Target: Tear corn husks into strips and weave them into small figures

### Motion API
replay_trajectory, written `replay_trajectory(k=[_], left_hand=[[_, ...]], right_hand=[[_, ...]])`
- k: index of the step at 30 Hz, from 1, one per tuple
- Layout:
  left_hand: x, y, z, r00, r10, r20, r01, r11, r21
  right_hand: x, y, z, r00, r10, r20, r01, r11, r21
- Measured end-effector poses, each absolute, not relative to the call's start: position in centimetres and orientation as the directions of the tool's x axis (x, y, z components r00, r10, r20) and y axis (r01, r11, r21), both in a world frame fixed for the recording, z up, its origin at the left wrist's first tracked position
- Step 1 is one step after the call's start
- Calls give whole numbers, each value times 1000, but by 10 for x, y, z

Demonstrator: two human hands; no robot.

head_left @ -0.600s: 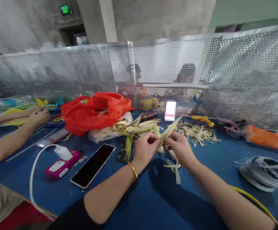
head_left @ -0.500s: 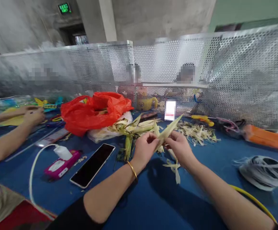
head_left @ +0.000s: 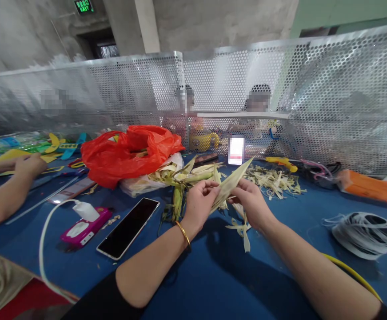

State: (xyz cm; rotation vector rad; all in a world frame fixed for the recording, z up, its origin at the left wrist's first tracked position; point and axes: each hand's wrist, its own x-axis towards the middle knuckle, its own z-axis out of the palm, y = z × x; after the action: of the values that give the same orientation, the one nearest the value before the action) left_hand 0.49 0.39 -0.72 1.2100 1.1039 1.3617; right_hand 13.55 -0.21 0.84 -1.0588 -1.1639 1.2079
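A pale, pointed corn husk (head_left: 232,183) is stretched between my two hands above the blue table. My left hand (head_left: 200,201) pinches its lower left part, thumb on top. My right hand (head_left: 250,201) grips its right edge between thumb and fingers. Behind my left hand lies a pile of husks (head_left: 193,178), with a greener husk bundle (head_left: 177,200) hanging toward me. Torn strips (head_left: 243,229) rest on the table just under my right hand. Farther back on the right is a heap of shredded husk pieces (head_left: 275,181).
A red plastic bag (head_left: 129,155) and a dark-screened phone (head_left: 129,229) lie left. Nearby is a magenta power strip (head_left: 85,226) with a white plug. A coil of pale cord (head_left: 366,235) and an orange packet (head_left: 373,187) sit right. Another person's hand (head_left: 29,166) works far left.
The husk in my hands has turned so it lies flatter and broader toward me. My hands stay nearly in place. The other person's hands at left have shifted left.
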Motion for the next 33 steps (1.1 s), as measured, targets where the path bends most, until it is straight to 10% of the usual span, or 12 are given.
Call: replay_trajectory(k=[13,23,33], left_hand=[[3,-2,-5,-24,920,392,372,-356,857],[1,-9,-10,171,622,764,696,-625,354],[-4,5,-5,-22,926,376,246,-360,900]], right_hand=[[135,-6,14,95,994,58,-31,61,-998],[135,-6,13,169,986,10,-24,14,-1000],[139,-3,18,53,992,112,-103,117,-988]])
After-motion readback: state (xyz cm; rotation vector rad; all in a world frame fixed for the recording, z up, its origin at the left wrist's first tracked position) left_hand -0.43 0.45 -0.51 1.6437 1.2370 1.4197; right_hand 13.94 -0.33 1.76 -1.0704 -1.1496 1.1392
